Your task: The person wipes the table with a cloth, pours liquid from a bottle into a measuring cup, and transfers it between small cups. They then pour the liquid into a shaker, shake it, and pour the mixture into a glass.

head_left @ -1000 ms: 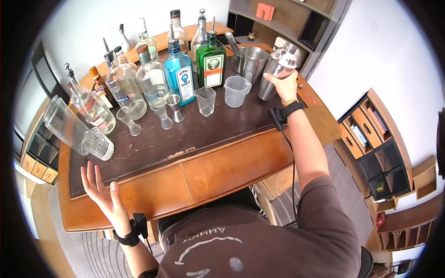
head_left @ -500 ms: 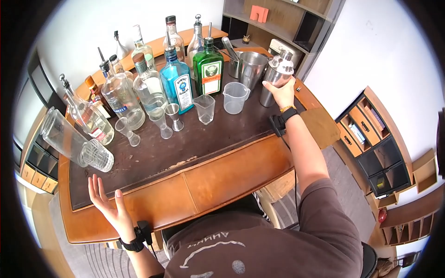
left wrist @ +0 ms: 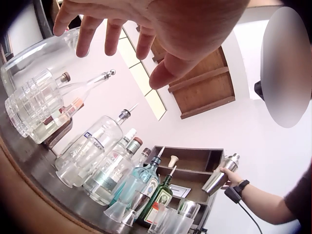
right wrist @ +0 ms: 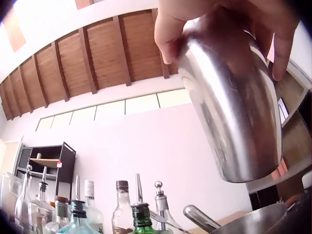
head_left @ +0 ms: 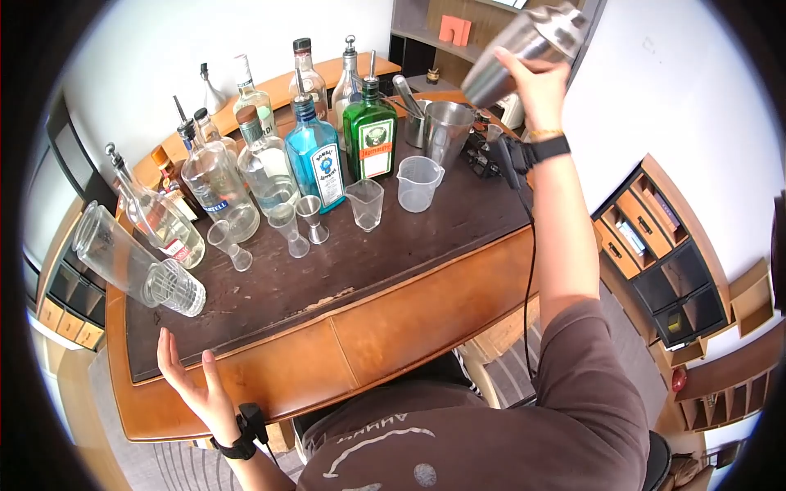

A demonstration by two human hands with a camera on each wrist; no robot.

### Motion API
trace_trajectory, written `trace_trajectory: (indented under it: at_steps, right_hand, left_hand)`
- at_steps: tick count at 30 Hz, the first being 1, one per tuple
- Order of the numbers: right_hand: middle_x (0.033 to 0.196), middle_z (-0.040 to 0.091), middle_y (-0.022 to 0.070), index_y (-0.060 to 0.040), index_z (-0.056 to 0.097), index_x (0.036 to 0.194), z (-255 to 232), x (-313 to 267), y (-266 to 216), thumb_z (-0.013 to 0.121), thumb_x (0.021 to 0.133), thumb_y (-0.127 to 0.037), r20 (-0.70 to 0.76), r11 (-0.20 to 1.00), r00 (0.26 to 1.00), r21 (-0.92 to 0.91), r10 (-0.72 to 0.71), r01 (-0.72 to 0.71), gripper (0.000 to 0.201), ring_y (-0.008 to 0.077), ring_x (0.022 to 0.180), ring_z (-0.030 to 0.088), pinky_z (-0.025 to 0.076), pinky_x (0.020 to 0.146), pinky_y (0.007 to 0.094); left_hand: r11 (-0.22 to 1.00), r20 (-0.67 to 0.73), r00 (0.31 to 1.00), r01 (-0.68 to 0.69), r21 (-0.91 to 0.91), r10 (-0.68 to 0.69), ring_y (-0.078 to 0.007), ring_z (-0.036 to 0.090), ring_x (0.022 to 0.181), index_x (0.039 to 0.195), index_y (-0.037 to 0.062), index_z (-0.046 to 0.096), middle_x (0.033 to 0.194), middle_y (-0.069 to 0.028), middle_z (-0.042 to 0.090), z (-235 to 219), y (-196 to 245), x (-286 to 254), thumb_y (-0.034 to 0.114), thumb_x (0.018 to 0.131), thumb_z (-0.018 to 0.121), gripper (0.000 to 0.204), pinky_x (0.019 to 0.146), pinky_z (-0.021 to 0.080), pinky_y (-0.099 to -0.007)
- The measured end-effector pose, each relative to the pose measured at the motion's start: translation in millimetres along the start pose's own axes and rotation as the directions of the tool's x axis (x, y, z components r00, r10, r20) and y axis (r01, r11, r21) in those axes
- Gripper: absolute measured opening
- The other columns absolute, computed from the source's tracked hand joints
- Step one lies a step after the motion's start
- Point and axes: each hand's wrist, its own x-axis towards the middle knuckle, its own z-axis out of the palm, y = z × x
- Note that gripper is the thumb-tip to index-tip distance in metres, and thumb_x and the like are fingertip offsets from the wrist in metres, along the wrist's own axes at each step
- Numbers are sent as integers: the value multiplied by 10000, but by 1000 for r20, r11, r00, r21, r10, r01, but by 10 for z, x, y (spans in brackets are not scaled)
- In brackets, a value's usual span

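My right hand point(head_left: 542, 86) grips a steel cocktail shaker point(head_left: 524, 53) by its body, high above the table's back right corner. It tilts, with its capped top toward the upper right. In the right wrist view the shaker's base point(right wrist: 248, 161) points down, thumb on one side and fingers on the other. My left hand point(head_left: 195, 389) is raised over the table's front left edge, fingers spread and holding nothing. Nearest to it lies a cut-glass tumbler point(head_left: 176, 286), tipped beside a tall clear mixing glass point(head_left: 115, 254).
Several bottles stand across the back, including a blue one point(head_left: 317, 159) and a green one point(head_left: 370, 135). Before them are a steel jigger point(head_left: 312, 221), a small glass pitcher point(head_left: 366, 204) and a plastic measuring jug point(head_left: 418, 184). An open steel tin point(head_left: 448, 135) stands at the right.
My right hand has lifted the shaker off the table, up and to the right, and tilted it. My left hand stays spread, a little lower in view than one second ago.
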Motion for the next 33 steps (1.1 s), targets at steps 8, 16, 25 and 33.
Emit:
trace_trajectory:
  at_steps: [8,16,25,33]
  right_hand:
    - [1164,606,272,89,381,1270,608,-385,447,899,558,-449,179,979,974,-172,140,-109,1032,345,1082,624,499,939,387]
    - [1200,592,254,78,365,1281,601,-643,754,904,559,-429,326,950,894,-166,306,-265,1033,325,1120,602,470,978,380]
    - [1202,585,226,81,411,1261,685,-810,1055,897,574,-476,333,943,886,-31,322,-331,1009,265,1099,597,469,948,345]
    - [1243,577,220,71,399,1293,709,-826,1079,896,574,-470,329,925,869,-43,370,-377,1028,274,1151,576,435,998,337]
  left_hand:
    - [987,-13,999,-43,153,46,-305,382,1357,1406,26,419,1447,-150,416,-103,-87,-32,80,909,606,534,1137,272,-452]
    - [958,24,999,-43,284,38,-315,395,1338,1381,60,479,1427,-145,442,-174,-203,-24,117,903,616,500,1126,280,-455]
    - [942,35,998,-52,330,43,-312,398,1334,1372,93,504,1433,-136,434,-141,-118,25,126,901,626,487,1117,282,-472]
    - [933,44,998,-61,356,49,-316,399,1330,1365,95,515,1426,-137,440,-149,-123,15,144,895,642,489,1114,282,-471]
